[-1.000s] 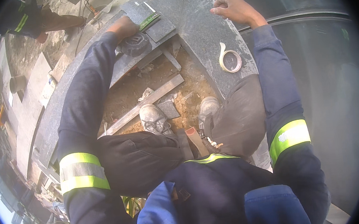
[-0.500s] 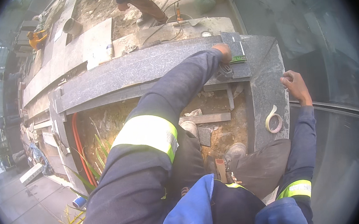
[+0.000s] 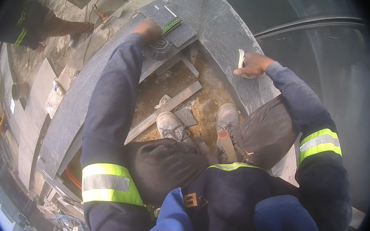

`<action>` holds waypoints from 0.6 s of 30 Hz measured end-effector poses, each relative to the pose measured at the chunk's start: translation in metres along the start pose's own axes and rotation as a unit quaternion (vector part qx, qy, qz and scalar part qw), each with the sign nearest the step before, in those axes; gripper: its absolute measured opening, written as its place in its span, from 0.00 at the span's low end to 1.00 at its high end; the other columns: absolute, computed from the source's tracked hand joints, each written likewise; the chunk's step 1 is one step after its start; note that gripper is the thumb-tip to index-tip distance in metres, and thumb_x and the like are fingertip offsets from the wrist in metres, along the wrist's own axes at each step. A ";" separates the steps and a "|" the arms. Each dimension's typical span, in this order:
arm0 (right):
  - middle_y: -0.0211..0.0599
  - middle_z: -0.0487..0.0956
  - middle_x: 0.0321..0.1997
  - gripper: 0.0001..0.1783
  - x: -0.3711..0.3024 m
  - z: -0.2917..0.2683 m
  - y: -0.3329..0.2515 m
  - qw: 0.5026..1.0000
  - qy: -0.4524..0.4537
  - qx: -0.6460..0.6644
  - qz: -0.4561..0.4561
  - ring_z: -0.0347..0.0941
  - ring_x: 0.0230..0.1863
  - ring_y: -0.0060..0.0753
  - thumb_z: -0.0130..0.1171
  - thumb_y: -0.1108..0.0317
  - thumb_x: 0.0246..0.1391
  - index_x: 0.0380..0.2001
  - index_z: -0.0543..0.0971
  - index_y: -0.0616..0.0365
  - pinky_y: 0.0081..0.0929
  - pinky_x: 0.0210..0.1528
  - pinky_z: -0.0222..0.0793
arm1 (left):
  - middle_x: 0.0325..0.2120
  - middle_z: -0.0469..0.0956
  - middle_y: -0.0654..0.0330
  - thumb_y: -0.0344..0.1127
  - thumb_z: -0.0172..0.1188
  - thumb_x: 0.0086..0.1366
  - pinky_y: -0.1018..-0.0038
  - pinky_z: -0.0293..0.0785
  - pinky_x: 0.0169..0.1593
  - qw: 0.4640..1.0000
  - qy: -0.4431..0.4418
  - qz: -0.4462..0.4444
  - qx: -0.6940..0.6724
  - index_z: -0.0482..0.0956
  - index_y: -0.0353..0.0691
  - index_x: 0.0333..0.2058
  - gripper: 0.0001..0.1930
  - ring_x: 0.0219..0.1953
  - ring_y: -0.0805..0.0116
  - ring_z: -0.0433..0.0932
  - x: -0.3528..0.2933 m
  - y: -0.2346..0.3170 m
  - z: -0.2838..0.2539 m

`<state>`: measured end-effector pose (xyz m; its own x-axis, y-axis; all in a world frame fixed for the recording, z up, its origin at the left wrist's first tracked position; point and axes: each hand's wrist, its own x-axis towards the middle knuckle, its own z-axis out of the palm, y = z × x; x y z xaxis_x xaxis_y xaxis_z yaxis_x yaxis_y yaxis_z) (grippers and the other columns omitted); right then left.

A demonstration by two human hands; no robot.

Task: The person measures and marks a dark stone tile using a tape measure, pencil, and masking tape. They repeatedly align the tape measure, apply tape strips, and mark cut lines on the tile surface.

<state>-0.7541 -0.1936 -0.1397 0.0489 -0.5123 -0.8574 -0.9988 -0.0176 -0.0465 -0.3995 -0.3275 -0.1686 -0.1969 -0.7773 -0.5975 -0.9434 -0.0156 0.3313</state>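
My right hand point(image 3: 255, 64) is closed around a roll of pale tape point(image 3: 241, 57), over the grey stone slab point(image 3: 212, 24) on the right; a loose end of tape sticks up. My left hand point(image 3: 148, 29) is closed at the far end of the long grey slab point(image 3: 96, 73). A green strip point(image 3: 171, 25) with markings lies against its fingers, across a small grey stone piece point(image 3: 181, 34). What the left fingers grip is hidden. Just below that hand sits a dark rounded object point(image 3: 158, 49), too unclear to name.
My boots point(image 3: 171, 125) stand on bare soil between the slabs, near a stone strip point(image 3: 166, 110). Another person point(image 3: 29, 21) stands at the far left, near a cable and an orange-handled tool point(image 3: 102, 14). A dark glassy panel point(image 3: 322, 57) borders the right side.
My right hand has come down onto the tape roll and taken hold of it. My left hand stays by the green strip. The view has turned, shifting the slabs leftward and upward.
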 end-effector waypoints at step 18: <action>0.39 0.83 0.42 0.23 0.046 -0.003 -0.149 0.847 0.181 0.365 -0.341 0.76 0.45 0.32 0.51 0.53 0.72 0.49 0.78 0.65 0.35 0.53 0.71 | 0.40 0.85 0.49 0.35 0.58 0.67 0.62 0.81 0.47 0.993 -0.008 0.076 0.085 0.86 0.37 0.45 0.13 0.44 0.52 0.86 0.039 -0.063 0.007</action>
<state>-0.6026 -0.2171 -0.1708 0.4747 -0.8285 -0.2970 -0.4618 0.0528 -0.8854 -0.3495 -0.3518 -0.2179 -0.3432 -0.7521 -0.5627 -0.9338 0.2084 0.2909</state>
